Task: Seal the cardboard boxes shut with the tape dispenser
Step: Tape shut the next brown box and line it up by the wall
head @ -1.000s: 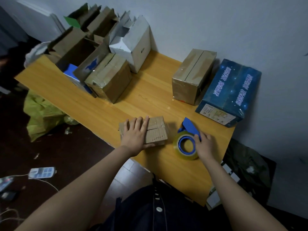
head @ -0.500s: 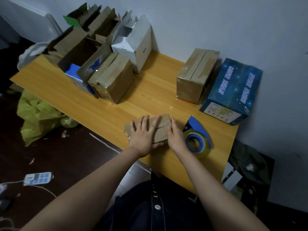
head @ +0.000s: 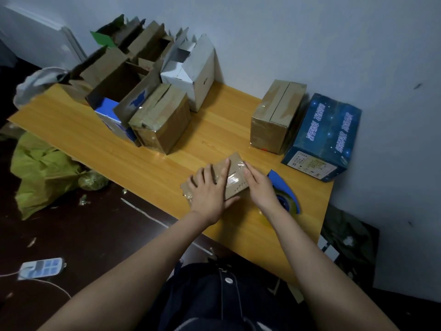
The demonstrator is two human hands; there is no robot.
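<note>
Your left hand (head: 208, 189) lay flat, fingers spread, atop the small cardboard box (head: 235, 174) at the table's (head: 143, 149) near edge. Your right hand (head: 259, 187) pressed straight fingers against its side, the tape dispenser (head: 285, 192) just beside.

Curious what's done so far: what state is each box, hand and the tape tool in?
Small flat box: closed, tape across top.
Left hand: pressing flat on it.
Right hand: flat along its right edge.
Tape dispenser: lying unheld.
Right brown box: taped shut.
Blue box: closed.
White box: flaps open.
</note>
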